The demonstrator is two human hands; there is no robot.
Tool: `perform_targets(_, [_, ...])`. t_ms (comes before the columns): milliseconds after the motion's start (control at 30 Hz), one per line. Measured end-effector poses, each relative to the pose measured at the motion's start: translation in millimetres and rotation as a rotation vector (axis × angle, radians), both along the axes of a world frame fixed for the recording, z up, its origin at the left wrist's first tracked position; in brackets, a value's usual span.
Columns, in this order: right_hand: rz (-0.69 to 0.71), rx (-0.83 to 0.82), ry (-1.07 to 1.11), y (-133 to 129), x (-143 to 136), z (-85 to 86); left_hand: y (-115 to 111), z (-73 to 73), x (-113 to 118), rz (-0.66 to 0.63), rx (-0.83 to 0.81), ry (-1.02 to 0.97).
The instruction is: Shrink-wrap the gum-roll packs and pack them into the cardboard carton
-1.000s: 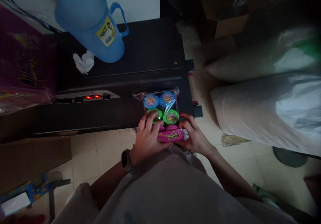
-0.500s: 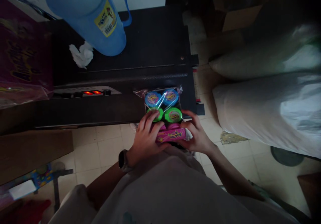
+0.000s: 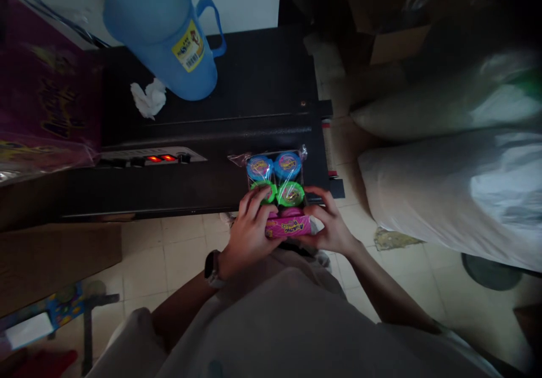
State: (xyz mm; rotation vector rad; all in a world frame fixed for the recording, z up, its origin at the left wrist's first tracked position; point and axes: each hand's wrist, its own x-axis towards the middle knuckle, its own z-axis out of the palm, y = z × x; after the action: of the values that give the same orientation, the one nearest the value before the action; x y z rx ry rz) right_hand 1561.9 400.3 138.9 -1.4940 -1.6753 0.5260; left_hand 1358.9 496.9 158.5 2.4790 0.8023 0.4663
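Clear-plastic-wrapped pink box (image 3: 288,227) of round blue and green containers (image 3: 288,165), just below frame centre, is grasped between left hand (image 3: 256,222) and right hand (image 3: 329,224), apparently being steadied, the next move calling for even pressure.

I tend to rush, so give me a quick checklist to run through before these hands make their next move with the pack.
1. Left hand on the pack: ok, its fingers reach over the pack's left side.
2. Right hand on the pack: ok, it holds the right side near the pink front.
3. Film sealed all round: cannot tell; loose corners stick out at the far end, and the hands hide parts.
4. Jug upright and away from both hands: ok, it stands on the machine.
5. Tissue apart from the pack: ok, it lies beside the jug.
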Motion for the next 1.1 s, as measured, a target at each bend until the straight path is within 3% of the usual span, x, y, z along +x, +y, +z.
perform_targets(300, [-0.016, -0.007, -0.015, 1, -3, 2.0, 0, -2.3, -8, -0.054, 0.010, -0.079])
perform_targets(433, [-0.031, -0.035, 0.009, 0, -4, 2.3, 0, -6.8, -11, -0.010, -0.038, -0.115])
perform_targets(800, [-0.129, -0.009, 0.040, -9, -18, -9.9, 8, -3.2, -10, -0.115, -0.073, 0.024])
perform_targets(967, [-0.181, -0.020, 0.040, -14, -24, -7.2, 3, -11.7, -15, -0.051, -0.007, -0.079])
perform_targets(1100, [-0.252, -0.023, 0.066, -19, -30, -15.7, -4, -10.5, -11, -0.009, 0.038, 0.008])
